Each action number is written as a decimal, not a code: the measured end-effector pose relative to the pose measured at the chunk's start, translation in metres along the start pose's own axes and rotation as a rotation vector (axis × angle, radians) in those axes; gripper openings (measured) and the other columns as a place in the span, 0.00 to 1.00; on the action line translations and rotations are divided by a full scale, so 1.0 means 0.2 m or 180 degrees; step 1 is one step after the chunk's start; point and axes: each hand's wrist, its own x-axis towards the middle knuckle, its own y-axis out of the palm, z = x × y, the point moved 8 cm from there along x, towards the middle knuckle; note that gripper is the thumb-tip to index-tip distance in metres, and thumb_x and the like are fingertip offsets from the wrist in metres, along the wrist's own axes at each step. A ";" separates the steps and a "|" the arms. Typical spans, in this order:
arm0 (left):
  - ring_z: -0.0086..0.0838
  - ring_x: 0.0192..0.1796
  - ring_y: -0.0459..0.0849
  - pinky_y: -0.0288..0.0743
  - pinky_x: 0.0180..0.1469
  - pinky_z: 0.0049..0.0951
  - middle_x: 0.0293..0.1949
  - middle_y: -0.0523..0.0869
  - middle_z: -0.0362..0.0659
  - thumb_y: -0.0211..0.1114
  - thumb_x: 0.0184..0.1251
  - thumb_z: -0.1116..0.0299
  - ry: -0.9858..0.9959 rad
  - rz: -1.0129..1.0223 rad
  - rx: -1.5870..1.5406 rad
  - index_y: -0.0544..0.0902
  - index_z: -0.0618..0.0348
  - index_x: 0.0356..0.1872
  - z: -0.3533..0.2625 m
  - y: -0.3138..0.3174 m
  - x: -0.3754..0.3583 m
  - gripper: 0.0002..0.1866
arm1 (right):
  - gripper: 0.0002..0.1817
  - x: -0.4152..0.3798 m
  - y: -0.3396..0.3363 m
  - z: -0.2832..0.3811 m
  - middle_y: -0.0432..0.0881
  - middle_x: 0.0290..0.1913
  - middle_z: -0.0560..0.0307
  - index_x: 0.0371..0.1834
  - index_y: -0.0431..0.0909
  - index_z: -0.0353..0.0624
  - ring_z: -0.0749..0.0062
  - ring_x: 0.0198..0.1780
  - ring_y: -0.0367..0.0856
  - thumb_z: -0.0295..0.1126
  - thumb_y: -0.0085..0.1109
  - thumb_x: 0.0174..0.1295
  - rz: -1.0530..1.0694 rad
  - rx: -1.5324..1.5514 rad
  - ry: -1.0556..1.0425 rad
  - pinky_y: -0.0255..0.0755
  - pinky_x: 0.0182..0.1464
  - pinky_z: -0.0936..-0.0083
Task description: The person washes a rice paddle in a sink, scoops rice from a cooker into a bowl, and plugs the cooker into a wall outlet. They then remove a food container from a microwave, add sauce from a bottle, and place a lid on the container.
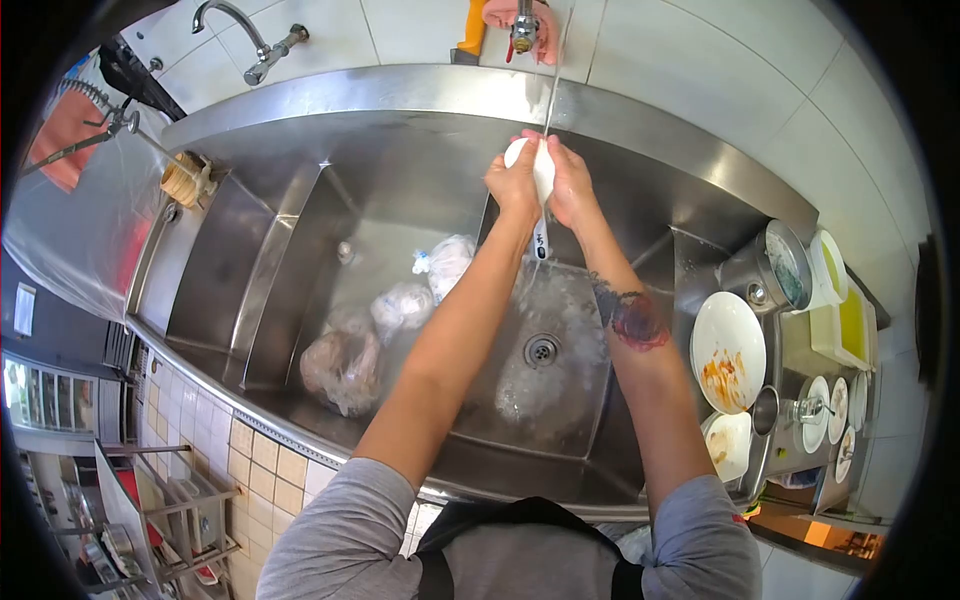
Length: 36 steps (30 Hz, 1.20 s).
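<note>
Both my hands are together under a thin stream of water at the back of the sink. Between them is a smooth white spoon-shaped utensil (543,170), rounded at the top. A narrow end with dark marks pokes out below. My left hand (513,187) is closed on its left side, thumb lying along the white surface. Closed along the other side is my right hand (571,186), its fingers partly hidden behind the utensil. Water falls past my hands into the right basin (560,420), splashing around the drain (541,350).
Several tied plastic bags (400,308) lie in the water of the left basin (350,200). On the right counter are a food-stained white plate (728,335), a white bowl (728,445), a metal pot (785,265) and several smaller dishes. A second tap (262,55) is on the left wall.
</note>
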 end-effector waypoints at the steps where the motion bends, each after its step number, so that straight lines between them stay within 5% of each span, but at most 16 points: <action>1: 0.28 0.27 0.80 0.76 0.30 0.27 0.29 0.82 0.47 0.65 0.59 0.70 0.0088 -0.0212 0.0400 0.75 0.70 0.34 -0.01 -0.02 0.01 0.12 | 0.23 -0.02 0.01 0.01 0.80 0.45 0.53 0.51 0.75 0.35 0.71 0.45 0.78 0.45 0.42 0.69 0.0098 0.0046 -0.0110 0.70 0.49 0.76; 2: 0.31 0.38 0.80 0.76 0.37 0.33 0.41 0.80 0.51 0.59 0.65 0.60 -0.0085 -0.0155 0.1010 0.72 0.68 0.39 0.02 -0.02 0.04 0.17 | 0.26 -0.04 0.01 0.01 0.75 0.55 0.52 0.57 0.70 0.35 0.69 0.55 0.73 0.46 0.39 0.70 0.0299 -0.0145 -0.0033 0.63 0.59 0.75; 3: 0.31 0.38 0.80 0.76 0.37 0.33 0.41 0.80 0.51 0.59 0.65 0.60 -0.0088 -0.0127 0.1012 0.72 0.68 0.39 0.04 -0.01 0.06 0.17 | 0.26 -0.05 0.01 0.01 0.75 0.55 0.52 0.57 0.70 0.35 0.69 0.55 0.73 0.46 0.39 0.70 0.0279 -0.0146 -0.0053 0.63 0.59 0.75; 5: 0.36 0.58 0.70 0.66 0.56 0.38 0.55 0.70 0.57 0.50 0.67 0.46 -0.0374 0.0106 0.0876 0.66 0.66 0.54 0.07 0.04 0.06 0.30 | 0.28 -0.07 0.07 0.01 0.68 0.62 0.51 0.62 0.64 0.34 0.65 0.64 0.64 0.47 0.37 0.70 0.0388 -0.0823 -0.0198 0.55 0.65 0.74; 6: 0.35 0.66 0.58 0.57 0.63 0.39 0.64 0.59 0.51 0.44 0.67 0.42 -0.0486 0.0899 0.0182 0.59 0.61 0.63 0.06 0.13 0.03 0.35 | 0.31 -0.08 0.07 0.00 0.59 0.69 0.51 0.67 0.59 0.41 0.64 0.71 0.53 0.52 0.33 0.69 0.0171 -0.1438 -0.0059 0.45 0.69 0.74; 10: 0.38 0.64 0.63 0.60 0.63 0.36 0.63 0.64 0.47 0.45 0.69 0.44 -0.1281 0.1566 -0.0775 0.59 0.60 0.65 -0.01 0.23 -0.15 0.34 | 0.30 0.02 0.07 0.01 0.64 0.65 0.47 0.65 0.63 0.48 0.58 0.68 0.59 0.55 0.31 0.68 -0.0015 -0.1681 0.0638 0.52 0.67 0.70; 12: 0.37 0.62 0.65 0.61 0.62 0.35 0.61 0.66 0.47 0.45 0.70 0.46 -0.1201 0.1710 -0.0936 0.60 0.61 0.64 -0.01 0.25 -0.16 0.32 | 0.28 0.14 0.03 0.10 0.75 0.54 0.43 0.54 0.74 0.46 0.49 0.58 0.70 0.55 0.32 0.67 -0.0616 -0.3148 -0.0335 0.63 0.59 0.62; 13: 0.37 0.61 0.68 0.63 0.62 0.34 0.60 0.69 0.47 0.45 0.71 0.48 -0.1120 0.1849 -0.1117 0.60 0.63 0.63 -0.02 0.26 -0.16 0.30 | 0.28 0.15 0.02 0.12 0.75 0.54 0.43 0.54 0.74 0.46 0.49 0.58 0.70 0.55 0.32 0.67 -0.0628 -0.3129 -0.0330 0.63 0.59 0.62; 16: 0.35 0.56 0.73 0.69 0.58 0.34 0.56 0.72 0.48 0.44 0.73 0.53 -0.1175 0.1630 -0.1080 0.63 0.65 0.60 0.06 0.21 -0.11 0.26 | 0.27 0.08 0.06 0.30 0.82 0.36 0.43 0.33 0.82 0.45 0.44 0.44 0.79 0.54 0.37 0.65 -0.1305 -0.4244 -0.0149 0.71 0.48 0.55; 20: 0.36 0.53 0.76 0.74 0.53 0.36 0.54 0.73 0.49 0.41 0.74 0.56 -0.1053 0.1164 -0.1081 0.65 0.66 0.58 0.05 0.18 -0.08 0.23 | 0.23 0.11 0.05 0.25 0.82 0.39 0.44 0.38 0.82 0.47 0.47 0.44 0.79 0.51 0.40 0.65 -0.1151 -0.4726 -0.0134 0.73 0.46 0.56; 22: 0.36 0.51 0.77 0.77 0.49 0.39 0.53 0.74 0.50 0.41 0.74 0.55 -0.1138 0.0732 -0.1001 0.65 0.67 0.56 0.04 0.13 -0.04 0.23 | 0.20 0.09 0.17 0.24 0.81 0.41 0.44 0.42 0.80 0.44 0.48 0.42 0.80 0.47 0.44 0.64 -0.0430 -0.5128 -0.1272 0.75 0.43 0.58; 25: 0.38 0.52 0.77 0.78 0.47 0.41 0.53 0.74 0.51 0.41 0.73 0.52 -0.1317 0.0681 -0.1149 0.65 0.66 0.56 0.17 0.04 0.14 0.25 | 0.18 -0.02 0.22 0.24 0.80 0.41 0.44 0.43 0.78 0.40 0.49 0.41 0.80 0.42 0.47 0.62 -0.0452 -0.5092 -0.1644 0.75 0.43 0.58; 30: 0.38 0.48 0.78 0.77 0.49 0.41 0.51 0.74 0.48 0.44 0.69 0.44 -0.1514 0.0271 -0.0973 0.67 0.62 0.55 0.15 0.00 0.13 0.29 | 0.20 0.02 0.18 0.14 0.77 0.48 0.41 0.49 0.74 0.38 0.44 0.43 0.79 0.43 0.46 0.64 -0.0085 -0.4694 -0.0101 0.74 0.44 0.58; 33: 0.42 0.48 0.77 0.73 0.52 0.47 0.48 0.77 0.47 0.44 0.68 0.43 -0.1255 0.0483 -0.0765 0.66 0.59 0.57 0.15 0.03 0.20 0.30 | 0.24 0.04 0.16 0.08 0.78 0.47 0.40 0.50 0.74 0.38 0.44 0.46 0.78 0.47 0.47 0.62 -0.0275 -0.3913 -0.0472 0.70 0.51 0.58; 35: 0.34 0.52 0.73 0.67 0.57 0.37 0.50 0.75 0.43 0.44 0.67 0.39 -0.1633 0.1761 -0.1597 0.69 0.56 0.55 0.10 0.17 0.15 0.30 | 0.25 0.07 0.18 0.08 0.80 0.44 0.42 0.50 0.75 0.39 0.44 0.47 0.78 0.49 0.47 0.61 -0.0353 -0.3303 -0.2092 0.70 0.51 0.60; 36: 0.34 0.52 0.73 0.67 0.57 0.37 0.50 0.75 0.43 0.44 0.67 0.39 -0.1583 0.1732 -0.1590 0.69 0.56 0.55 0.12 0.17 0.16 0.30 | 0.25 0.14 0.17 0.10 0.80 0.44 0.42 0.50 0.75 0.39 0.44 0.47 0.78 0.49 0.47 0.61 -0.0304 -0.3269 -0.2102 0.70 0.51 0.60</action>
